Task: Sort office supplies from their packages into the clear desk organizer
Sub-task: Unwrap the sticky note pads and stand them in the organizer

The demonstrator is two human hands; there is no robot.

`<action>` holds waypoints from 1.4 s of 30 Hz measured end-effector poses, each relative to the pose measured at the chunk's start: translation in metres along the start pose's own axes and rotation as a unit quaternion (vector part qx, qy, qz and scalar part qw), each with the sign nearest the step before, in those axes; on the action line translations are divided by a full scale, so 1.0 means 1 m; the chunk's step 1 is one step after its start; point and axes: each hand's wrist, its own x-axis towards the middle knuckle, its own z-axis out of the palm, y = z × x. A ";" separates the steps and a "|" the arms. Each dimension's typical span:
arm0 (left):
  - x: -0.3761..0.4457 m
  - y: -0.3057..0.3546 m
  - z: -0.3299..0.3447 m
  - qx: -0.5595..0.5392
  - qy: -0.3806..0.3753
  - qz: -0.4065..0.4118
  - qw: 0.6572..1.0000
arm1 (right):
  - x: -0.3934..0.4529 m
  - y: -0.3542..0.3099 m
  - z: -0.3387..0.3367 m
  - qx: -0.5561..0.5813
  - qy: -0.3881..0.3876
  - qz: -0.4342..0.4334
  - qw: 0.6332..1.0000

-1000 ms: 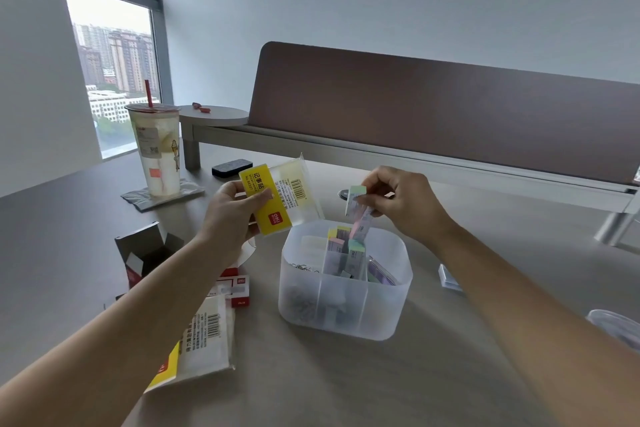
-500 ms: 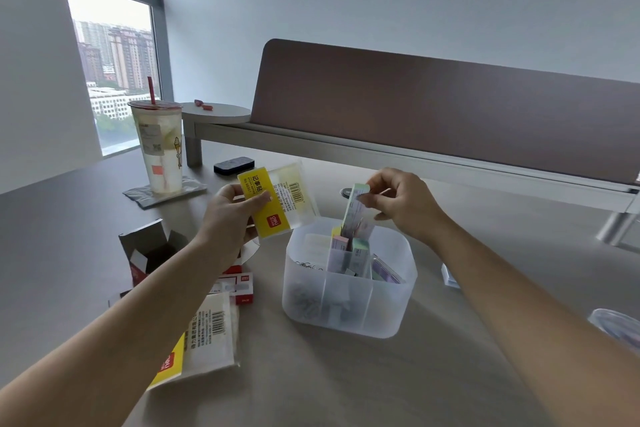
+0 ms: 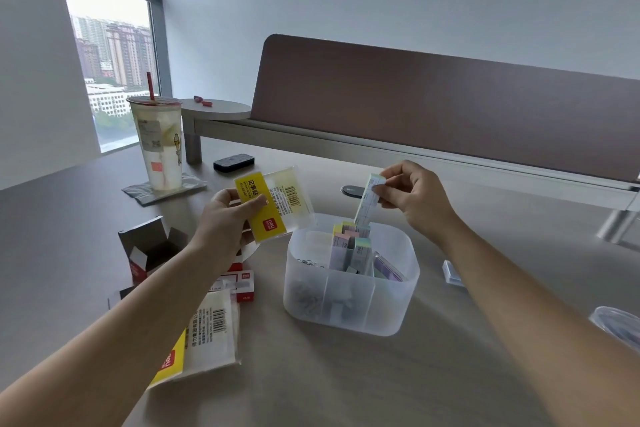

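Nearest on the counter [image 3: 346, 374], an empty wrapper [image 3: 204, 333] lies flat. Just beyond it stands the clear organizer [image 3: 349, 302], with coloured sticky-note pads upright in its back compartment. Directly above that compartment, the right hand [image 3: 412, 199] pinches the top of a slim pad [image 3: 369, 201]; its long axis runs steeply downward, lower end entering the organizer. To the left, the left hand [image 3: 225, 218] grips a yellow-labelled package [image 3: 273, 206].

The clear organizer [image 3: 349, 305] stood upright on the desk, its compartments holding paper clips and upright pastel note pads. I held a slim pastel pad [image 3: 367, 199] tilted above the back compartment, and a yellow-labelled sticky-note packet [image 3: 273, 206] just left of the organizer.
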 end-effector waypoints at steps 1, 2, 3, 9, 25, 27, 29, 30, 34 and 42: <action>0.000 0.000 0.000 0.000 -0.001 -0.001 1.000 | 0.000 -0.001 -0.001 -0.012 -0.002 -0.005 1.000; 0.000 0.000 0.001 0.000 -0.001 -0.002 1.000 | 0.000 -0.001 -0.001 -0.021 -0.007 -0.008 1.000; 0.001 0.000 0.001 0.002 -0.001 -0.002 1.000 | 0.000 -0.002 -0.002 -0.028 -0.012 -0.010 0.999; 0.003 -0.001 0.002 0.004 -0.002 -0.007 1.000 | 0.000 -0.004 0.000 -0.043 -0.036 -0.010 0.998; 0.005 -0.003 0.002 0.004 -0.007 -0.011 1.000 | 0.006 0.005 -0.002 -0.017 0.012 0.056 0.998; 0.006 -0.003 0.002 0.002 -0.008 -0.009 1.000 | 0.006 0.006 -0.001 -0.016 0.023 0.059 0.998; 0.006 -0.003 0.002 0.003 -0.008 -0.009 1.000 | 0.005 0.007 0.000 -0.014 0.033 0.052 0.998; 0.006 -0.003 0.002 0.005 -0.008 -0.009 1.000 | 0.004 0.007 0.000 -0.010 0.037 0.052 0.998; 0.006 -0.003 0.003 0.011 -0.007 -0.011 1.000 | 0.003 0.006 -0.001 -0.018 0.054 0.055 0.997; 0.004 -0.002 0.004 0.002 -0.008 -0.011 1.000 | -0.006 -0.001 -0.004 -0.045 0.022 0.008 0.999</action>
